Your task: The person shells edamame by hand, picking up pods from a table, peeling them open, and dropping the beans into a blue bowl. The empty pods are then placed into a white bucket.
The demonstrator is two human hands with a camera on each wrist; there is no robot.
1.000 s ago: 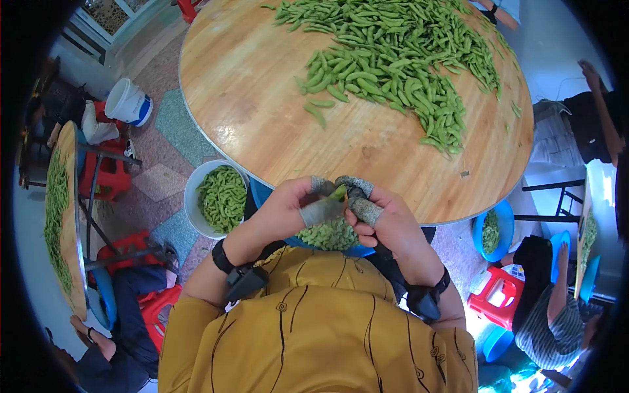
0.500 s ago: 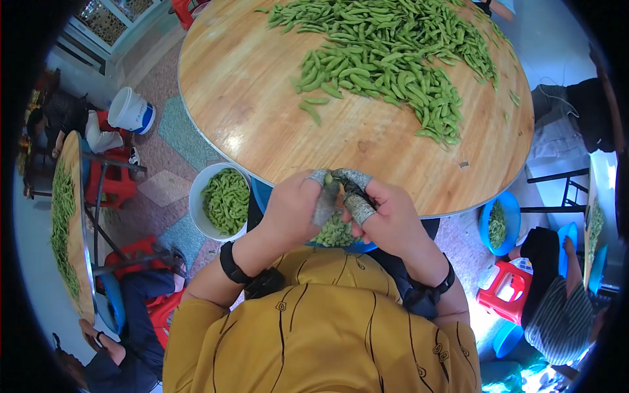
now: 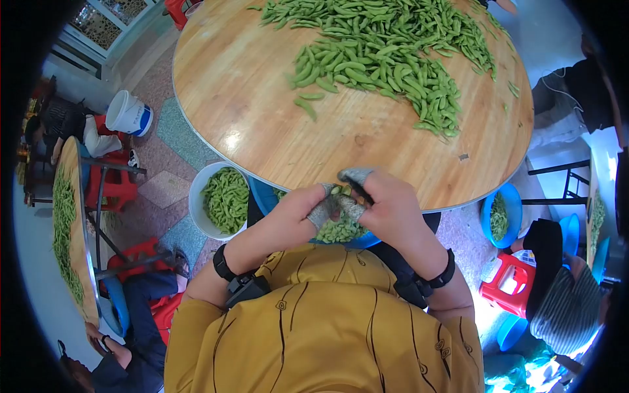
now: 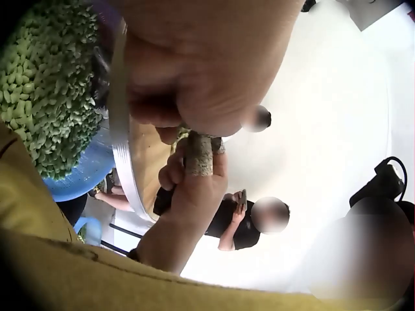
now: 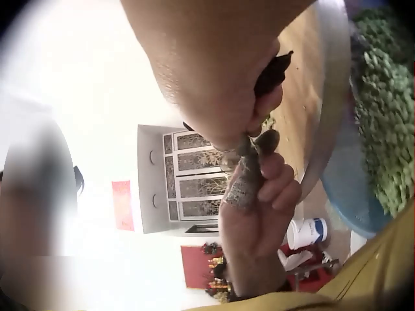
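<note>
— Where is the pod (image 3: 339,190), and what has hold of it?

— It sits between both hands, over the blue basin (image 3: 260,194) on the lap, just short of the bench (image 3: 262,124) edge. The left hand (image 3: 288,213) and the right hand (image 3: 390,209) are both curled in, thumbs and forefingers pinching the pod through grey fingertip sleeves (image 3: 322,211).

— What could go wrong from here?

— I'd say a bean could squirt sideways. The pinch is above the basin's far rim rather than its middle, so a hard squeeze might send a bean onto the floor or under the bench. The empty shell could also drop in among the shelled beans (image 3: 341,230), since the white bucket (image 3: 191,200) of green pods stands well off to the left. And the sleeves dull the touch, so a thumb may slip off the seam.

— Counts?

— Two hands, one pod held. One blue basin on the lap, one white bucket beside it, and one white pail (image 3: 128,111) farther off on the floor. One heap of pods (image 3: 380,59) lies on the bench, far too many to count. The sleeves I cannot count surely; at least three show.
</note>
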